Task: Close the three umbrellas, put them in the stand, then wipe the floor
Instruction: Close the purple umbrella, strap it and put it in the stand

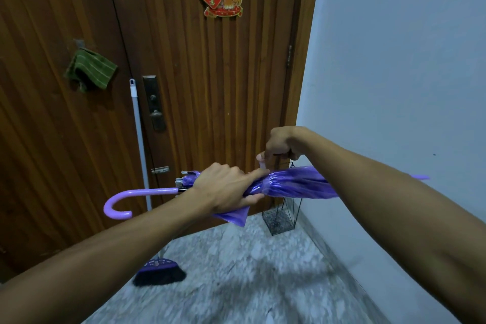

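The purple umbrella was already folded and lay roughly level across the view, its hooked handle pointing left and its tip poking out past the right forearm. The left hand gripped the gathered canopy near the handle end, fingers curled round the fabric. The right hand sat just above the canopy, clenched in a pinch on what looked like the small closing strap, though that piece was too small to be sure of. The step in hand seemed to be fastening the wrap so the canopy stays bundled. The wire stand stood on the marbled floor in the corner between the wooden door and the wall, just below the umbrella, with nothing visible inside it. Next, the strap would need pulling snug round the folds and fixing, then the umbrella tipping upright, tip down, over the stand. A broom leaned by the door, and a green cloth hung on it, likely for the floor wiping later.
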